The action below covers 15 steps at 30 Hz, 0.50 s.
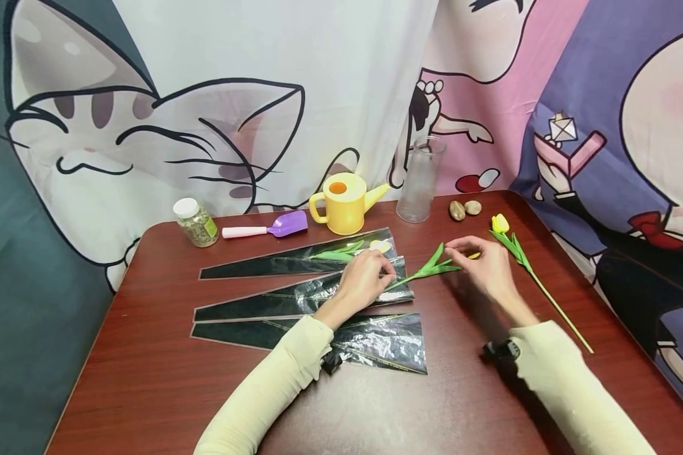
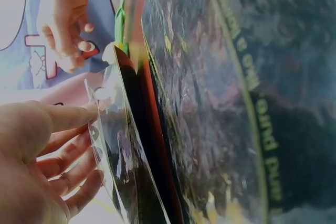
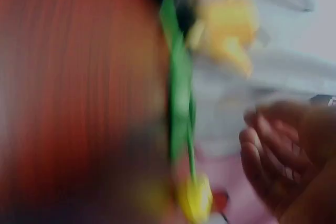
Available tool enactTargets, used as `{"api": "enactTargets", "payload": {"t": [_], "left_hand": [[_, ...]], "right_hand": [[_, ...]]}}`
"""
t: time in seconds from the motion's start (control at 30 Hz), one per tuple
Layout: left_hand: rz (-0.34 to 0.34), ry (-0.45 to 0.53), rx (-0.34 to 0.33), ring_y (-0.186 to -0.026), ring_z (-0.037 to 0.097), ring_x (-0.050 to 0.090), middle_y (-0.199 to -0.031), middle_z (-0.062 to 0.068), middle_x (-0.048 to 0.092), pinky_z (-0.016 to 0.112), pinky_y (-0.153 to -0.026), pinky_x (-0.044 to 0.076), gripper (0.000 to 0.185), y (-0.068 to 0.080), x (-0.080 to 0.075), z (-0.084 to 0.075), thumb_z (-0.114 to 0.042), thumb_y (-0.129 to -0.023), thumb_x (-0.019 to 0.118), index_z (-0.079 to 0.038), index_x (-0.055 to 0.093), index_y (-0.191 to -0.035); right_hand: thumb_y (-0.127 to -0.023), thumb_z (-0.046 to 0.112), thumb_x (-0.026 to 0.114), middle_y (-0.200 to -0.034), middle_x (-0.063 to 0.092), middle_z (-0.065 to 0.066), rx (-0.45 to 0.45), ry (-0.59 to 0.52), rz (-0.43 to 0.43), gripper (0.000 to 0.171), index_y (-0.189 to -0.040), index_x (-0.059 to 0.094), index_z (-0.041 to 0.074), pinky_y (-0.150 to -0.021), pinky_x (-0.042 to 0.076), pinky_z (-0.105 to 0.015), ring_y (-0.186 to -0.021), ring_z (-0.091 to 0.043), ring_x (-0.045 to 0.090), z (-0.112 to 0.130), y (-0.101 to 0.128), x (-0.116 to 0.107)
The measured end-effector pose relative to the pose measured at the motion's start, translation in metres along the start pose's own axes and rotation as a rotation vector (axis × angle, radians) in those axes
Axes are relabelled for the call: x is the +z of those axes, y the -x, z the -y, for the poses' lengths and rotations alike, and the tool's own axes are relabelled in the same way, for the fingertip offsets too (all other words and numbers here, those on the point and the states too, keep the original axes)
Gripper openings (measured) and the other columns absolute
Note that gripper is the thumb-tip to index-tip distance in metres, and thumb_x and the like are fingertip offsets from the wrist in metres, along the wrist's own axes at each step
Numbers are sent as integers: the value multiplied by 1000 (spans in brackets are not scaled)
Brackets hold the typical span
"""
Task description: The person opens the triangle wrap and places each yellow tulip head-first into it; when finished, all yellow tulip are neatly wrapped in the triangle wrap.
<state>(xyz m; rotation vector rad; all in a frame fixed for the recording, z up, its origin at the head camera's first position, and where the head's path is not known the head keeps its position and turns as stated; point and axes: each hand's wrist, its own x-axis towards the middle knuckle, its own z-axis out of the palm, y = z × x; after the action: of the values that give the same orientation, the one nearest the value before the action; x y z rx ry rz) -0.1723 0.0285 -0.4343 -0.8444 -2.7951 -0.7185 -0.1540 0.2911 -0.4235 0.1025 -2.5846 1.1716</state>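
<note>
My left hand (image 1: 363, 278) pinches the mouth edge of the middle black-and-clear plastic flower sleeve (image 1: 262, 301); the left wrist view shows fingertips at its clear film (image 2: 113, 124). A tulip (image 1: 429, 270) lies with its stem end at that mouth, its yellow bloom partly hidden behind my right hand (image 1: 486, 262). Loosely bent, the right hand's fingers hover by the leaves. The right wrist view, blurred, has this yellow tulip (image 3: 181, 87) apart from the hand (image 3: 294, 150). In the far sleeve (image 1: 262, 265) rests another tulip (image 1: 341, 253); the near sleeve (image 1: 387, 344) lies flat.
Another yellow tulip (image 1: 532, 268) lies at the right. Along the back stand a jar (image 1: 196, 224), a purple scoop (image 1: 287, 224), a yellow watering can (image 1: 344, 205) and a clear glass vase (image 1: 418, 183), with two stones (image 1: 458, 210) beside it. A printed cloth hangs behind the table.
</note>
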Motion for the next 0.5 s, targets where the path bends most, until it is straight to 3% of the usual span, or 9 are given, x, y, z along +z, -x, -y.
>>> {"api": "enactTargets", "payload": {"t": [0.07, 0.13, 0.2, 0.33, 0.5], "left_hand": [[4, -6, 1, -89, 11, 58, -90, -11, 62, 27, -77, 48, 6, 0, 0, 0, -30, -85, 78, -25, 77, -81], [9, -13, 5, -90, 11, 58, -90, -11, 62, 27, -77, 48, 6, 0, 0, 0, -30, -86, 77, -25, 77, -82], [13, -17, 11, -91, 12, 58, -91, -10, 63, 28, -78, 48, 6, 0, 0, -1, -29, -86, 77, -25, 77, -83], [6, -23, 14, -91, 12, 58, -90, -10, 63, 28, -78, 49, 6, 0, 0, -1, -30, -86, 77, -25, 77, -83], [-3, -20, 18, -89, 11, 58, -89, -10, 62, 27, -76, 48, 6, 1, -2, -1, -30, -86, 77, -25, 77, -82]], "right_hand": [[-82, 16, 80, -84, 72, 0, -224, 225, 8, 12, -94, 77, 15, -57, 40, -27, -69, -17, 58, -13, -13, -12], [-79, 9, 82, -85, 72, 1, -393, 317, 75, 15, -92, 77, 14, -62, 39, -32, -74, -20, 56, -25, -24, -21], [-75, 4, 83, -87, 72, 0, -501, 350, 167, 19, -91, 77, 12, -66, 38, -37, -80, -22, 55, -33, -32, -26], [-72, 6, 85, -90, 72, 1, -585, 435, 298, 21, -89, 77, 15, -72, 38, -43, -87, -23, 54, -42, -42, -29], [-71, 11, 86, -90, 72, 0, -585, 480, 350, 20, -88, 78, 15, -76, 37, -48, -91, -25, 55, -44, -44, -27]]}}
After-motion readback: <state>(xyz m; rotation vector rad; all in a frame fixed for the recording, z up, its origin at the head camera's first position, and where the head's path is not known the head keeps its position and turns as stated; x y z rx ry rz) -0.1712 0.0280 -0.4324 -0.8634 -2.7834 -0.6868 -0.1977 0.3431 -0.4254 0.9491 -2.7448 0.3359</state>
